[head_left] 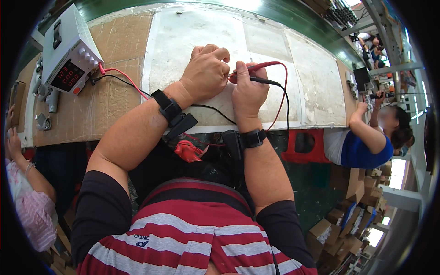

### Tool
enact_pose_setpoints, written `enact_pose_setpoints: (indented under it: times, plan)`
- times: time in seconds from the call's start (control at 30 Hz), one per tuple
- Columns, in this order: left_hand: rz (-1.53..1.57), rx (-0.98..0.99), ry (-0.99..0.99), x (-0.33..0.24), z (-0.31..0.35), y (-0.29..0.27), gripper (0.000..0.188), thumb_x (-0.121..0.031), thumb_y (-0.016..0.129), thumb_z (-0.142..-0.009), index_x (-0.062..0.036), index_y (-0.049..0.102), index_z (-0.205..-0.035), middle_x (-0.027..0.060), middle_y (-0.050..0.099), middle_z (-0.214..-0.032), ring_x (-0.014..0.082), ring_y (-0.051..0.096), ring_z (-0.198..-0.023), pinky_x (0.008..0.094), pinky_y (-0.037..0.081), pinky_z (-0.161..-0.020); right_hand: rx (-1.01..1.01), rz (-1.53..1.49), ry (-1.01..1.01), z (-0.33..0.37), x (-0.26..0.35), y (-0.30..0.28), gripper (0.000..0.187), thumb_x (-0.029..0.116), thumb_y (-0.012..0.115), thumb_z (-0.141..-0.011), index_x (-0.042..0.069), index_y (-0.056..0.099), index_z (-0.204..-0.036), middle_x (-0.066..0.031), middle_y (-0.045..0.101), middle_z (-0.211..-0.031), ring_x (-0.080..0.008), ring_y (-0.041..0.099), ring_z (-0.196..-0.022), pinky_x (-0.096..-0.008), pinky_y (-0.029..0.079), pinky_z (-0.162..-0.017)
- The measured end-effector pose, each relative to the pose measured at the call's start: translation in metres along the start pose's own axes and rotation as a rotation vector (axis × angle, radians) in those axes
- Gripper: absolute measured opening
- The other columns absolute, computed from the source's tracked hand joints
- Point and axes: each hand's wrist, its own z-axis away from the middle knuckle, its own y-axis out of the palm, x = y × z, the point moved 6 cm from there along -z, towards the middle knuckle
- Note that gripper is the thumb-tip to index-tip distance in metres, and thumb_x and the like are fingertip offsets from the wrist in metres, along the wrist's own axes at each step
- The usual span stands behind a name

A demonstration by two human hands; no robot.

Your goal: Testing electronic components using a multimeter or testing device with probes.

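Note:
Above the middle of the worktable (192, 32), my two hands are close together. My right hand (249, 94) is closed around a pair of test probes, a red probe (265, 65) and a black probe (260, 80), whose tips point toward my left hand. My left hand (204, 75) is closed in a pinch right beside them; whatever its fingertips hold is hidden. A red lead (287, 78) and a black lead (287, 107) loop from the probes down past the table's near edge. At the far left stands a white bench power supply (68, 50) with lit red digits and plugged-in leads.
Cardboard (117, 39) covers the table's left part. Metal fittings (43, 121) lie beside the power supply. A co-worker in blue (366, 149) sits at the right end near a red stool (305, 144); another person's arm (34, 176) shows at left. Boxes (341, 233) are stacked lower right.

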Motion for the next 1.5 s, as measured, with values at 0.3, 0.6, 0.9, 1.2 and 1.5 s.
enact_pose_setpoints:
  times: [0.3,0.6,0.9,1.2,1.5]
  plan:
    - [-0.042,0.026,-0.007,0.002,0.001,0.003,0.01,-0.014,0.072,-0.081,-0.0104,0.077,-0.073,-0.0021,0.066,-0.102,0.0207,0.058,-0.11,0.0449,0.036,-0.102,-0.004,-0.07,0.159,-0.004,-0.009,-0.003,0.013,0.013,0.07,-0.099,0.002,0.064,-0.099,-0.006,0.069,-0.081,-0.0125,0.064,-0.067,-0.0271,0.055,-0.059]
    - [-0.042,0.032,0.016,0.002,0.001,0.002,0.008,-0.013,0.072,-0.081,-0.0098,0.077,-0.075,-0.0015,0.067,-0.099,0.0197,0.058,-0.111,0.0451,0.035,-0.104,-0.002,-0.071,0.197,-0.006,-0.011,-0.003,0.013,0.012,0.071,-0.098,0.001,0.065,-0.098,-0.0057,0.069,-0.08,-0.0125,0.063,-0.066,-0.0274,0.054,-0.057]
    - [-0.027,0.06,0.027,0.003,0.001,0.0,0.008,-0.012,0.071,-0.08,-0.0087,0.077,-0.077,-0.0007,0.068,-0.099,0.0203,0.059,-0.112,0.0442,0.035,-0.106,0.017,-0.04,0.183,-0.006,-0.008,-0.002,0.014,0.013,0.071,-0.098,0.0,0.065,-0.096,-0.0064,0.068,-0.08,-0.0127,0.063,-0.066,-0.0269,0.052,-0.057]
    - [-0.007,0.041,0.023,0.007,0.002,0.001,0.007,-0.013,0.073,-0.079,-0.0096,0.078,-0.077,-0.0012,0.069,-0.1,0.019,0.059,-0.113,0.0429,0.035,-0.106,0.036,-0.004,0.172,-0.006,-0.01,-0.002,0.015,0.013,0.072,-0.098,0.0,0.065,-0.096,-0.006,0.068,-0.079,-0.0123,0.063,-0.066,-0.0267,0.052,-0.058]
    - [0.007,0.051,0.031,0.007,0.001,-0.001,0.007,-0.014,0.073,-0.08,-0.0102,0.078,-0.077,-0.0018,0.069,-0.097,0.0186,0.061,-0.11,0.0422,0.036,-0.106,0.053,0.012,0.136,-0.002,-0.01,-0.001,0.015,0.013,0.072,-0.098,0.0,0.065,-0.096,-0.0061,0.069,-0.08,-0.0125,0.063,-0.067,-0.0261,0.051,-0.059]
